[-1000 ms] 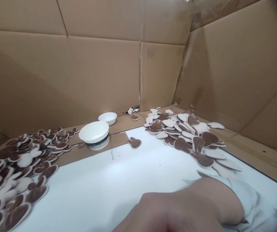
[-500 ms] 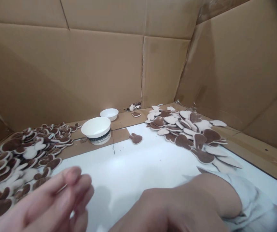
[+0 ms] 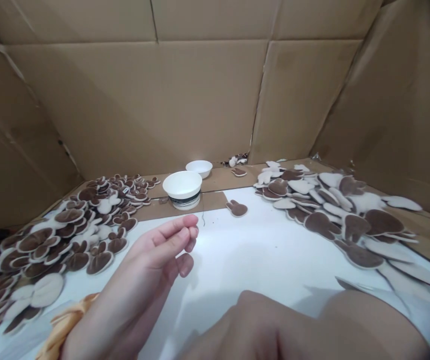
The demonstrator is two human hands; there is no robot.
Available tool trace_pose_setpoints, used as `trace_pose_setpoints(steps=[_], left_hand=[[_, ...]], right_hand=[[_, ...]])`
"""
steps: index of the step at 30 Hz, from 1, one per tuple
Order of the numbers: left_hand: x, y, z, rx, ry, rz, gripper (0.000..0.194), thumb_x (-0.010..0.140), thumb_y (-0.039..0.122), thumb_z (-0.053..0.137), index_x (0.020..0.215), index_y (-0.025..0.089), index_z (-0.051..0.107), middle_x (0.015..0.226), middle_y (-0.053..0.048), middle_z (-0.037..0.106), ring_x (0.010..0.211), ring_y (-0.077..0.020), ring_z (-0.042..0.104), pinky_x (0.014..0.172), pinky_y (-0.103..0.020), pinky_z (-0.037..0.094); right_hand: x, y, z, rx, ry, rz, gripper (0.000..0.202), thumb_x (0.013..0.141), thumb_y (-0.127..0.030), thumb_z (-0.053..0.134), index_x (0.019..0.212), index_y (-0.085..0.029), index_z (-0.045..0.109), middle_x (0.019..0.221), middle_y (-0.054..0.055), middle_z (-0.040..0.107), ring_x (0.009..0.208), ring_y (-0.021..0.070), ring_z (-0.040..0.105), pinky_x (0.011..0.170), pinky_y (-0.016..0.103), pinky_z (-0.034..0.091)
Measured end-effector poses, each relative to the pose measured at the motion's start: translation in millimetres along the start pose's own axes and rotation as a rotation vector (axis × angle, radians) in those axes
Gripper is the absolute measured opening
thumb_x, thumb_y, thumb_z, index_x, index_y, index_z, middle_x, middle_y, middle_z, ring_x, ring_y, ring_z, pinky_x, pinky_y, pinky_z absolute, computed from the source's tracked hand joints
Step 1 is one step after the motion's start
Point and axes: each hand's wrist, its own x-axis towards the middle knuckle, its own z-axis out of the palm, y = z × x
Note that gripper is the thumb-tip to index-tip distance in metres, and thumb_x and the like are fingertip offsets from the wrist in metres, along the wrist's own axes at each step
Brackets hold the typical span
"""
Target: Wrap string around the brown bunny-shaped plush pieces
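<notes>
My left hand (image 3: 162, 255) is raised over the white work surface, thumb and forefinger pinched together. Anything between those fingertips is too small to make out. At the bottom edge, my right hand (image 3: 248, 325) shows its back, and its fingers are hidden. A thin grey pointed thing (image 3: 353, 285) sticks out behind it; I cannot tell what it is or whether it is held. Ahead lies a single brown bunny-shaped plush patch (image 3: 237, 208) with a pale edge. A white paper bowl (image 3: 183, 186) with black stripes stands beyond my left fingertips.
Brown and white bunny patches (image 3: 100, 260) are heaped on the left. Another pile of patches (image 3: 322, 225) lies on the right. A second white bowl (image 3: 199, 168) stands behind the first. Cardboard walls (image 3: 136, 100) enclose the back and sides of the white surface (image 3: 233, 260).
The view has turned left, so the bowls and piles sit further right. My left hand has moved up and forward, still pinched, and its wrist now shows. My right hand stays low.
</notes>
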Motion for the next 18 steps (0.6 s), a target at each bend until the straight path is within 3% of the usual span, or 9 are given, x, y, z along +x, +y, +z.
trace_pose_setpoints(steps=[5, 13, 18], left_hand=[[-1.5, -0.3, 0.9, 0.015, 0.033, -0.023, 0.023, 0.068, 0.023, 0.069, 0.089, 0.020, 0.061, 0.089, -0.001, 0.053, 0.072, -0.0092, 0.048, 0.055, -0.016, 0.038], [-0.7, -2.1, -1.8, 0.037, 0.053, -0.024, 0.025, 0.067, 0.027, 0.069, 0.090, 0.022, 0.061, 0.095, -0.001, 0.054, 0.084, -0.0121, 0.049, 0.064, -0.018, 0.039], [-0.3, -1.5, -0.9, 0.035, 0.039, -0.048, 0.022, 0.068, 0.026, 0.067, 0.089, 0.024, 0.061, 0.088, 0.001, 0.052, 0.085, -0.0113, 0.049, 0.062, -0.016, 0.039]], right_hand=[[2.7, -9.1, -2.0, -0.032, -0.037, -0.037, 0.059, 0.074, -0.063, 0.033, 0.056, -0.011, 0.055, 0.058, -0.003, 0.049, 0.063, 0.0053, 0.049, 0.060, 0.011, 0.038], [3.8, -1.7, -1.8, -0.070, -0.014, -0.013, 0.050, 0.067, -0.062, 0.050, 0.063, -0.013, 0.056, 0.058, -0.002, 0.048, 0.063, 0.0079, 0.047, 0.058, 0.013, 0.039], [7.4, -5.1, -4.4, -0.165, -0.041, -0.098, 0.049, 0.066, -0.062, 0.051, 0.064, -0.013, 0.056, 0.059, -0.003, 0.048, 0.061, 0.0081, 0.046, 0.059, 0.014, 0.040]])
